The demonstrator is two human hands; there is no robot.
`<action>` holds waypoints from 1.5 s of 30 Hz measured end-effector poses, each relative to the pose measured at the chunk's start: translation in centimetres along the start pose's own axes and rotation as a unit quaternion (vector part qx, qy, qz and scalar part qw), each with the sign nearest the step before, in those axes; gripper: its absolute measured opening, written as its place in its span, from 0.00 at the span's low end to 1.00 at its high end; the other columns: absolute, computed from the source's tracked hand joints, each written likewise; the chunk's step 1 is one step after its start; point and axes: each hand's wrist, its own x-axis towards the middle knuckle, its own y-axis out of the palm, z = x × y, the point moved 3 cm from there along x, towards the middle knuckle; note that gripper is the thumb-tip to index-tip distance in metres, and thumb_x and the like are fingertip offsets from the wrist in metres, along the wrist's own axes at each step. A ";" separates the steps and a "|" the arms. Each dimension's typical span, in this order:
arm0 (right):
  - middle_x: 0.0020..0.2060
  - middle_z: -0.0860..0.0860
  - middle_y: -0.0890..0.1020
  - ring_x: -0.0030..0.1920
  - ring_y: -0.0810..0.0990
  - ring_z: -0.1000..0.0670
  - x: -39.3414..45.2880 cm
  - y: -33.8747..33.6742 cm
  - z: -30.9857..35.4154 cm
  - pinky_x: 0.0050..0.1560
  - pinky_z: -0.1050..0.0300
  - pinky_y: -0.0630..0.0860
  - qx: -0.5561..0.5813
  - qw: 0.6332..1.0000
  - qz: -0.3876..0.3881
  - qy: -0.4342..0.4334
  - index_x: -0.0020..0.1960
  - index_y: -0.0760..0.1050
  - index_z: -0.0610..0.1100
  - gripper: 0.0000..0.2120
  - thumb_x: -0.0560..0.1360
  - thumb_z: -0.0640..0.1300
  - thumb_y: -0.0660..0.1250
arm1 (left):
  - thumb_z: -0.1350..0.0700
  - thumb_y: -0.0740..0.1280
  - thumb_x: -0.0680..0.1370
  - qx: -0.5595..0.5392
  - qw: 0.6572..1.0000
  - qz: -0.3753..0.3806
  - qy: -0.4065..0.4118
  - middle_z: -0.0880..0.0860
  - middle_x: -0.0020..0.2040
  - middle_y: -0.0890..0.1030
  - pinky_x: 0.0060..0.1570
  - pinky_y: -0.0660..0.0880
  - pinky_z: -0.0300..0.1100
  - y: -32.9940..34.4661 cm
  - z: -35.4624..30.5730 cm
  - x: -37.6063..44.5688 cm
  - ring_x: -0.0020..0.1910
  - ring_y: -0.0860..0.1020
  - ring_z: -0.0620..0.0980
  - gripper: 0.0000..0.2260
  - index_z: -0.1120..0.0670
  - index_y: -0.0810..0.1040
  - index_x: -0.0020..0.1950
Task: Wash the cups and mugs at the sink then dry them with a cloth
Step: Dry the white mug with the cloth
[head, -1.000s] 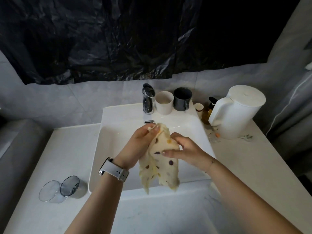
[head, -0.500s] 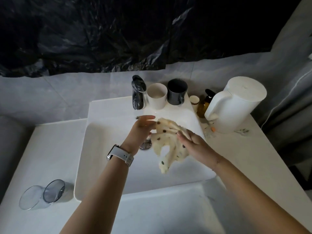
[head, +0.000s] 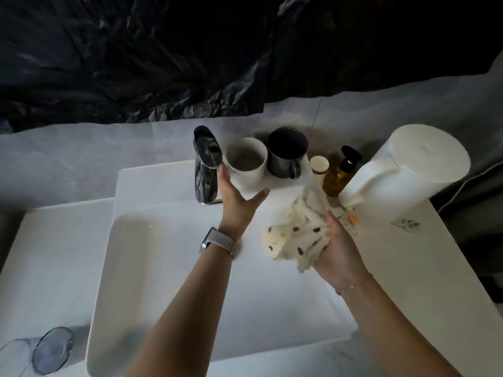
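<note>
The person is standing over a white rectangular ceramic sink [head: 130, 268] set on a pale stone desk [head: 408, 268]. The left hand [head: 236, 202], with a grey-strapped watch [head: 217, 242] on its wrist, is reaching with fingers spread and straight toward a white handleless ceramic cup [head: 246, 164] on the sink's back ledge. The fingertips are right at the cup's side, but motion blur is making it hard to say whether they are actually touching it, and nothing is in that grip.

The right hand [head: 340, 251] is clutching a cream cloth with dark and yellow dots [head: 294, 238], fingers curled into it, bunched up over the right edge of the basin. The far end of the cloth is blurring into the stuff behind it.

Just right of the white cup a dark grey ceramic mug [head: 287, 153] is standing upright, handle toward the camera. Left of the cup is the chrome tap [head: 205, 164].

Further right are sitting a small round jar with a cream lid [head: 319, 164], an amber pump bottle [head: 339, 176] and a white plastic kettle [head: 413, 164]; the kettle's handle is partly hiding behind the cloth.

At the bottom left a clear glass cup [head: 49, 352] is lying on its side on the desk, cut off by the frame edge.

Black crinkled plastic sheeting [head: 163, 50] is covering the wall above, too dark to read much.
</note>
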 end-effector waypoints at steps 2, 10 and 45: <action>0.60 0.43 0.77 0.58 0.77 0.43 0.5 -0.4 0.2 0.56 0.48 0.75 -0.027 0.999 -0.016 -0.025 0.68 0.72 0.49 0.22 0.80 0.58 0.53 | 0.65 0.79 0.65 -0.013 0.999 -0.020 0.030 0.40 0.67 0.60 0.67 0.60 0.26 0.8 -0.1 1.2 0.65 0.60 0.23 0.42 0.59 0.57 0.71; 0.58 0.49 0.82 0.60 0.78 0.45 0.1 -0.4 0.6 0.61 0.45 0.72 -0.154 0.982 -0.075 -0.077 0.64 0.76 0.53 0.21 0.77 0.62 0.58 | 0.65 0.80 0.66 -0.031 0.991 -0.133 0.003 0.30 0.61 0.51 0.56 0.55 0.15 3.0 -0.2 2.4 0.54 0.53 0.10 0.42 0.66 0.59 0.73; 0.48 0.44 0.78 0.47 0.79 0.47 -9.9 8.9 -9.8 0.47 0.54 0.74 -0.233 0.972 0.011 0.012 0.51 0.73 0.45 0.16 0.79 0.58 0.59 | 0.35 0.70 0.68 -0.172 0.947 0.002 -0.271 0.53 0.60 0.80 0.43 0.79 0.41 -10.9 -1.7 -19.0 0.50 0.81 0.44 0.26 0.49 0.76 0.60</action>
